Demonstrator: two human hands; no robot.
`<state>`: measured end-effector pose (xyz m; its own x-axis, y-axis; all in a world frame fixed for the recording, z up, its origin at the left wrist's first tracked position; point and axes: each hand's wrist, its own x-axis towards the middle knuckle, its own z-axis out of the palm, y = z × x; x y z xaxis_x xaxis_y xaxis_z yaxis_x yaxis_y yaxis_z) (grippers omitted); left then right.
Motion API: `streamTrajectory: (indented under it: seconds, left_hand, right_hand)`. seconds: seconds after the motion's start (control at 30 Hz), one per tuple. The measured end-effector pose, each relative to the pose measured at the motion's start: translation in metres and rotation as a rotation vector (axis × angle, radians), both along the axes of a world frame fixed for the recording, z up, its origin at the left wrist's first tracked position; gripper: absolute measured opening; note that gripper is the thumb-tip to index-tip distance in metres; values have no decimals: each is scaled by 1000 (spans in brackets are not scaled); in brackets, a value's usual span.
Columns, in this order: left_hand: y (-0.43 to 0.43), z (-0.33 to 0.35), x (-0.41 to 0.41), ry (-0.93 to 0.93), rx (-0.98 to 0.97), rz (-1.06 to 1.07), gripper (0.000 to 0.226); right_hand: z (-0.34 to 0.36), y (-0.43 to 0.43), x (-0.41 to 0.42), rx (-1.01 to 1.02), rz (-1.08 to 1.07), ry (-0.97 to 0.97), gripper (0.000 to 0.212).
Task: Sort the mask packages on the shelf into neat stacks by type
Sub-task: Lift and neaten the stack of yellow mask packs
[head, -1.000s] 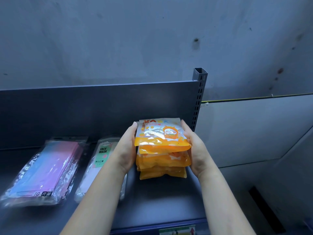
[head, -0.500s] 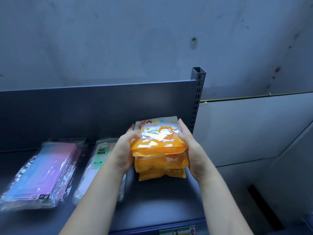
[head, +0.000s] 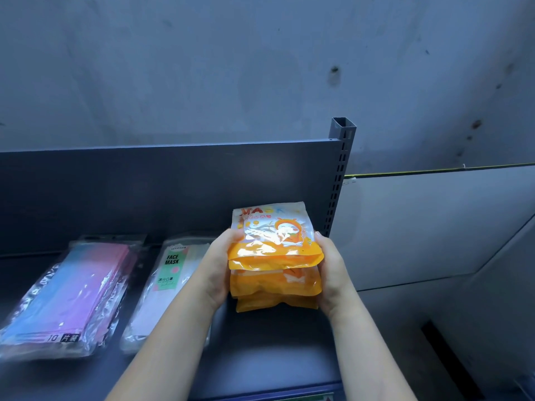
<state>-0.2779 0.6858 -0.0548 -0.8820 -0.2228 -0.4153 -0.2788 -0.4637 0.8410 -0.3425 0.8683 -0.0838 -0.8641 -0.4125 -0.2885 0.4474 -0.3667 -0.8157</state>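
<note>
Three kinds of mask packages sit on the dark shelf (head: pixel 275 357). At its right end is a stack of orange packages (head: pixel 275 264), clasped from both sides: the left hand (head: pixel 215 270) curls round the stack's left edge with the thumb over the top pack, and the right hand (head: pixel 333 273) grips the right edge. How many orange packs are in the stack is hard to count; several layers show. The top pack's printed end, with a cartoon figure, points toward the shelf's back panel (head: pixel 144 192), its long axis running front to back. Just left of the left forearm lies a clear pack labelled FACE MASK (head: pixel 165 285), holding pale masks, long axis slanting back and to the right. Further left lies a clear pack of pink-and-blue masks (head: pixel 66 296), slanting the same way.
</note>
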Motion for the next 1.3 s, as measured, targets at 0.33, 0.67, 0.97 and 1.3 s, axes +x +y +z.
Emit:
streamTrajectory:
  seconds: [0.33,0.67,0.97,1.3]
  left_hand:
    - [1,-4,-2,4,-5,20,39]
    - [-8,-8,-5,81,-15,13,43]
    - [-7,-15,-8,108,-30,4,48]
    - [-9,-16,-10,164,-30,-6,53]
  right_hand:
    - [-2,-5,-3,-59,17,-1,54]
    - [6,3,-1,-78,41,21,59]
    - [3,-3,2,-6,58,15,63]
    - [9,-5,5,-23,61,22,64]
